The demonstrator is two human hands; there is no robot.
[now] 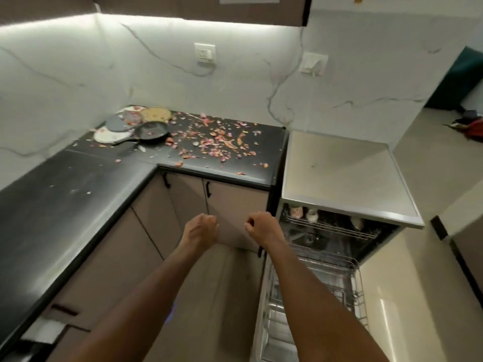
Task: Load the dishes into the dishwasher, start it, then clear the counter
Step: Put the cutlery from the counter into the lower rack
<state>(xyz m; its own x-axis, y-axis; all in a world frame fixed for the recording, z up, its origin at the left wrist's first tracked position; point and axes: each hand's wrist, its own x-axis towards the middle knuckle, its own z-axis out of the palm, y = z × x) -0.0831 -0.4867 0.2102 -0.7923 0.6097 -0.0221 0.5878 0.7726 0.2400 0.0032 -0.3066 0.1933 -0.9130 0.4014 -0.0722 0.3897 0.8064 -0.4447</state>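
— How's my feed? I see a white strip light (156, 18) under the cabinets glaring hard, washing the wall (78, 61) greenish-white

— Same here. The black counter (65, 194) reflects it as a dull sheen, and the lower cabinets sit in dim shadow

— Everything looks soft, smeared most at the left edge

— Yes, and straight lines bow outward toward the corners

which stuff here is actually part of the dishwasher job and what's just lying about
Part of the job:
- dirty plates and frying pan stacked in the counter corner
- open dishwasher, cups already in its upper rack
- peel scraps strewn on the black counter

Just lying about:
- wall sockets
- clothes on the floor
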